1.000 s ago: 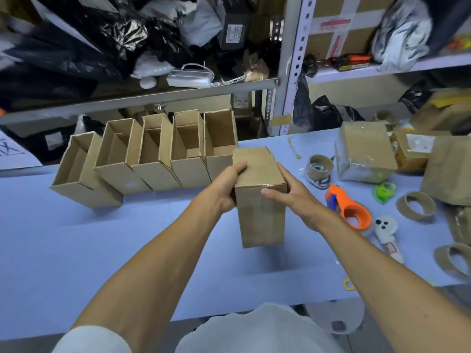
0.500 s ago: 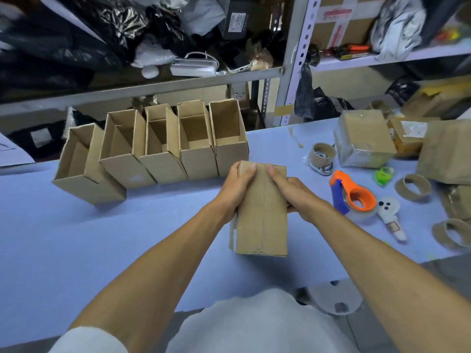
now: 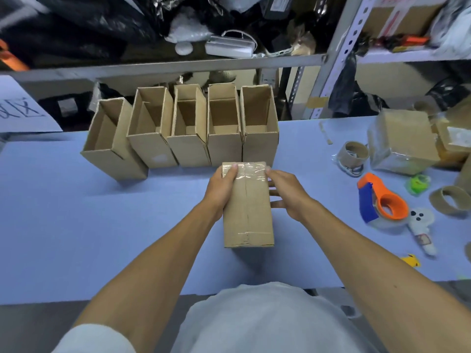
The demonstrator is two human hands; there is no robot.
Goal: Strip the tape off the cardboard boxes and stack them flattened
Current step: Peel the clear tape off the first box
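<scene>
A closed cardboard box lies on its long side in the middle of the blue table, with clear tape across its far end and a strip near its near end. My left hand grips the box's left side, thumb on the taped far corner. My right hand holds the right side, fingers curled against it. Behind it stands a row of several open, empty cardboard boxes.
An orange and blue tape dispenser lies right of my hands, with empty tape cores, a small white cutter, a green item and wrapped parcels beyond. Metal shelving full of bags rises behind the table.
The box has been tipped from standing on end to lying flat, taped face up, and drawn slightly toward the open boxes. Both hands stayed on its far end.
</scene>
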